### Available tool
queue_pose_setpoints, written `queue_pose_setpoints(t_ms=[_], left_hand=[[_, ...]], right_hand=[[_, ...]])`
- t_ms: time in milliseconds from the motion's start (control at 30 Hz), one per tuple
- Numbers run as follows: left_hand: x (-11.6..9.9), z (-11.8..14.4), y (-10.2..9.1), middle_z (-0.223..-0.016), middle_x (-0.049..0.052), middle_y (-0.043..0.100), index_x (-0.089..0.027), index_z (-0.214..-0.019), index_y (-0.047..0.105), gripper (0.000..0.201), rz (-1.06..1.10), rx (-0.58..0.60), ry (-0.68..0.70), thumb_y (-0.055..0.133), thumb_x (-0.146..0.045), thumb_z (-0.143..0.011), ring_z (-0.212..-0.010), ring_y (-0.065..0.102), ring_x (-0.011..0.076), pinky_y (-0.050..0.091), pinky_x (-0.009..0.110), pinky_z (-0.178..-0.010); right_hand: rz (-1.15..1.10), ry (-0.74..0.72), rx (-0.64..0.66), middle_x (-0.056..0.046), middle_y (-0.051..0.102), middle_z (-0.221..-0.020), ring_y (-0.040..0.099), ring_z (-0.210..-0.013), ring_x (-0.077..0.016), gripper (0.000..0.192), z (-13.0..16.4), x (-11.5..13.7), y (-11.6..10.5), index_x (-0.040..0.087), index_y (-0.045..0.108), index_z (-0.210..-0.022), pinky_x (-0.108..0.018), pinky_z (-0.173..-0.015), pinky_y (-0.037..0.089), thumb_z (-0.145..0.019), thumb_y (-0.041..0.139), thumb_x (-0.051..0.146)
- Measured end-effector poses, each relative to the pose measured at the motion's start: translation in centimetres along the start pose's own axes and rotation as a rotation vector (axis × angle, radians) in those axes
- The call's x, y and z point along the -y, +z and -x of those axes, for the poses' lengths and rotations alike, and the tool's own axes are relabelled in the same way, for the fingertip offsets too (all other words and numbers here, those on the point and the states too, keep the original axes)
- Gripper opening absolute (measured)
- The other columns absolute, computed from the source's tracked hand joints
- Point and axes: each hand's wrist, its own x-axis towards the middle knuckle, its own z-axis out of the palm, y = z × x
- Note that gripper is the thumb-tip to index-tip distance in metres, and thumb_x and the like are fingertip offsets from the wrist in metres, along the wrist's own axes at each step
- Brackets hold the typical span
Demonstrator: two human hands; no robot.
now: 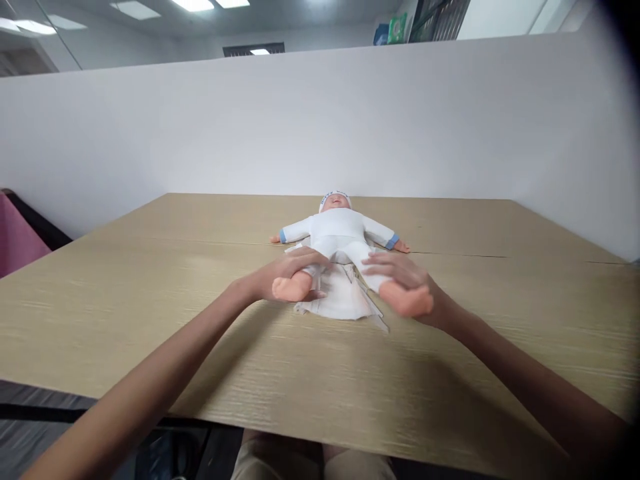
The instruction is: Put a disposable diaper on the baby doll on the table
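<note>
A baby doll (338, 225) in a white suit with blue cuffs and a white cap lies on its back, arms spread and feet toward me. My left hand (295, 270) wraps around the doll's leg on the left, near its bare foot. The other leg is in my right hand (400, 273), whose slightly blurred fingers lie over the white trouser leg. Both legs are held apart. Beneath and between them, an opened white diaper (343, 300) is spread on the table, its upper part hidden under the doll.
The wooden table (175, 280) has a seam running across behind the doll. A white partition (300, 127) rises at the table's back and right side. At the far left is a pink and black chair (23, 233).
</note>
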Motion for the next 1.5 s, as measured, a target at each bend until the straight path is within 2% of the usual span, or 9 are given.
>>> queue_pose_setpoints(t_ms=[100, 300, 733, 867, 1000, 1133, 1267, 1367, 1500], left_hand=[[1.4, 2.1, 0.1, -0.158, 0.016, 0.068, -0.023, -0.153, 0.065, 0.063, -0.071, 0.124, 0.099, 0.081, -0.024, -0.092, -0.154, 0.059, 0.0341, 0.049, 0.057, -0.129], [2.7, 3.7, 1.1, -0.173, 0.012, 0.058, -0.025, -0.167, 0.054, 0.092, -0.19, 0.237, 0.125, 0.061, 0.009, -0.081, -0.171, 0.042, 0.0279, 0.04, 0.056, -0.139], [3.1, 3.8, 1.8, -0.179, 0.004, 0.052, -0.035, -0.169, 0.055, 0.077, -0.07, 0.288, 0.008, 0.052, -0.001, -0.1, -0.174, 0.035, 0.0257, 0.04, 0.051, -0.139], [0.4, 3.0, 2.1, -0.169, 0.008, 0.061, -0.03, -0.163, 0.058, 0.057, -0.081, 0.231, -0.122, 0.057, -0.024, -0.107, -0.166, 0.046, 0.0338, 0.043, 0.056, -0.134], [-1.5, 2.4, 4.0, -0.158, 0.016, 0.065, -0.023, -0.156, 0.058, 0.077, -0.213, 0.158, -0.227, 0.08, -0.062, -0.094, -0.15, 0.054, 0.043, 0.047, 0.061, -0.125], [-2.1, 1.9, 6.5, -0.155, 0.018, 0.062, -0.019, -0.145, 0.057, 0.061, -0.346, 0.131, -0.33, 0.079, -0.044, -0.094, -0.145, 0.053, 0.0423, 0.049, 0.059, -0.119], [-2.2, 1.7, 7.5, -0.148, 0.017, 0.066, -0.02, -0.131, 0.06, 0.037, -0.42, 0.072, -0.381, 0.072, -0.032, -0.098, -0.136, 0.056, 0.0407, 0.051, 0.058, -0.112], [-1.8, 1.4, 6.7, -0.132, 0.012, 0.074, -0.022, -0.119, 0.064, 0.017, -0.329, -0.025, -0.372, 0.063, -0.029, -0.103, -0.126, 0.059, 0.0362, 0.052, 0.052, -0.105], [-0.7, -0.2, 3.9, -0.112, 0.006, 0.078, -0.025, -0.114, 0.068, 0.015, -0.105, -0.17, -0.407, 0.058, -0.029, -0.104, -0.11, 0.065, 0.0292, 0.052, 0.043, -0.095]], right_hand=[[0.0, -0.224, 0.194, -0.006, 0.077, -0.152, 0.066, -0.151, -0.0284, 0.045, 1.9, -1.8, 0.4, 0.028, 0.085, -0.13, -0.056, -0.126, 0.054, -0.11, 0.045, 0.025], [0.142, -0.315, 0.229, -0.01, 0.067, -0.165, 0.054, -0.162, -0.0295, 0.057, 3.7, -3.5, 1.7, 0.025, 0.077, -0.141, -0.059, -0.129, 0.051, -0.098, 0.047, 0.002], [0.016, -0.248, 0.367, -0.005, 0.063, -0.169, 0.06, -0.158, -0.0269, 0.059, 3.0, -2.7, -0.5, 0.035, 0.07, -0.154, -0.052, -0.127, 0.057, -0.108, 0.047, 0.007], [0.087, -0.138, 0.336, -0.012, 0.067, -0.164, 0.062, -0.155, -0.032, 0.045, 3.3, 0.1, -0.1, 0.027, 0.067, -0.158, -0.054, -0.126, 0.057, -0.115, 0.054, 0.03], [0.249, -0.065, 0.237, -0.023, 0.064, -0.163, 0.054, -0.159, -0.0454, 0.077, 4.4, 3.3, 3.1, 0.015, 0.058, -0.165, -0.066, -0.127, 0.052, -0.103, 0.076, 0.058], [0.358, 0.014, 0.171, -0.026, 0.066, -0.158, 0.053, -0.158, -0.0459, 0.059, 4.9, 4.7, 5.8, 0.011, 0.063, -0.161, -0.063, -0.124, 0.054, -0.107, 0.071, 0.033], [0.388, 0.01, 0.164, -0.022, 0.073, -0.148, 0.06, -0.15, -0.0414, 0.049, 4.5, 4.2, 5.9, 0.014, 0.072, -0.15, -0.058, -0.119, 0.056, -0.103, 0.061, 0.008], [0.302, -0.007, 0.157, -0.019, 0.076, -0.132, 0.067, -0.134, -0.0377, 0.04, 3.4, 3.0, 4.6, 0.016, 0.077, -0.137, -0.052, -0.109, 0.058, -0.104, 0.056, 0.006], [0.084, 0.055, 0.168, -0.012, 0.074, -0.104, 0.067, -0.101, -0.0312, 0.025, 0.5, 1.0, 2.8, 0.019, 0.075, -0.108, -0.044, -0.089, 0.056, -0.111, 0.049, 0.017]])
